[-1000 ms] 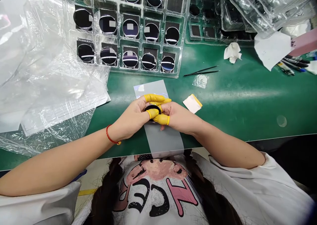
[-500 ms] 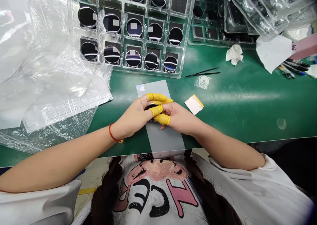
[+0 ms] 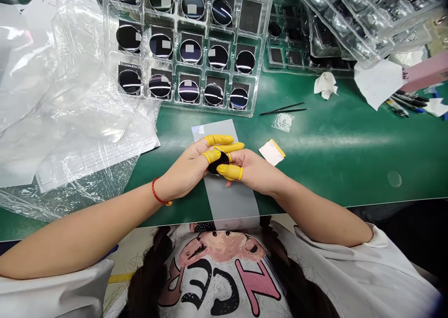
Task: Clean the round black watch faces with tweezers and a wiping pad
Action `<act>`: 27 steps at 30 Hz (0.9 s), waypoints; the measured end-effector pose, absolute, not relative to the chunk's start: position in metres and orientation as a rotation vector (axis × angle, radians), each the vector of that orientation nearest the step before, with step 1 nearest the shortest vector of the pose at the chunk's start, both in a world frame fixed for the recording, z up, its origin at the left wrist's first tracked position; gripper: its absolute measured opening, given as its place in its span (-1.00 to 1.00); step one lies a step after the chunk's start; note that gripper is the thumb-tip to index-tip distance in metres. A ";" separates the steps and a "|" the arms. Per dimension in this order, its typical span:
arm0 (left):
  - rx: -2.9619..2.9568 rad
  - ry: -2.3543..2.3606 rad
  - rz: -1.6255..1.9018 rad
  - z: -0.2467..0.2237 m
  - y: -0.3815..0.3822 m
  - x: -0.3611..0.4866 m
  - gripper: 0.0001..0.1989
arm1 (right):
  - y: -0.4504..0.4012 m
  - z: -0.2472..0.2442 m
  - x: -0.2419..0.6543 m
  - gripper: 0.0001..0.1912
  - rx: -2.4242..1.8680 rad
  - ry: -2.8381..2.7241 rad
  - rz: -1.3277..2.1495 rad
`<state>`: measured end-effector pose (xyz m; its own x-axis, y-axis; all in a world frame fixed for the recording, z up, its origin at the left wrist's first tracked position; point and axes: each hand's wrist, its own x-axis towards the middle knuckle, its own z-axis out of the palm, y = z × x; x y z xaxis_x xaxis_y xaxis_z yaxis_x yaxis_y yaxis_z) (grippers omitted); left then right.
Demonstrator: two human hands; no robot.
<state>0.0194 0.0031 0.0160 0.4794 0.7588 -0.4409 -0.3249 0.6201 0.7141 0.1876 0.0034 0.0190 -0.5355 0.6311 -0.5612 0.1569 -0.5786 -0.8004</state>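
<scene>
A dark round lens (image 3: 217,165) is held between both hands above a pale translucent sheet (image 3: 233,201). My left hand (image 3: 196,161) grips the lens from its left side, with yellow covers on the thumb and fingers. From the right, my right hand (image 3: 245,168) pinches the same lens, its yellow-covered thumb lying over the dark face. The fingers behind the lens are partly hidden. Beyond the hands, a clear compartment tray (image 3: 171,104) bears rows of similar dark lenses.
Black tweezers (image 3: 284,109), a small clear packet (image 3: 283,121) and a white and yellow pad (image 3: 271,152) lie right of the hands. Plastic film (image 3: 80,84) and papers (image 3: 101,159) cover the left. Stacked trays (image 3: 371,19), crumpled tissue (image 3: 325,85) and pens (image 3: 406,102) are at the back right.
My left thumb has moved up and left, away from my right thumb, and more of the dark lens face shows. The whole view has shifted slightly, with the tray lower in the picture.
</scene>
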 end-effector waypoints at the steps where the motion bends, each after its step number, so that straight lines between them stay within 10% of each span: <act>1: 0.608 0.837 0.715 0.015 0.003 0.020 -0.73 | 0.003 0.019 0.188 -0.71 -1.304 -1.245 2.187; 27: 1.351 1.034 0.873 0.033 0.052 -0.010 -0.77 | 0.010 0.013 0.193 -0.41 -1.222 -1.102 1.988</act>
<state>-0.0103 0.0520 0.0330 0.3315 0.9402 -0.0788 0.0790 0.0555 0.9953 0.1931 0.0104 0.0129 -0.4324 0.7834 -0.4465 -0.0364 -0.5099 -0.8594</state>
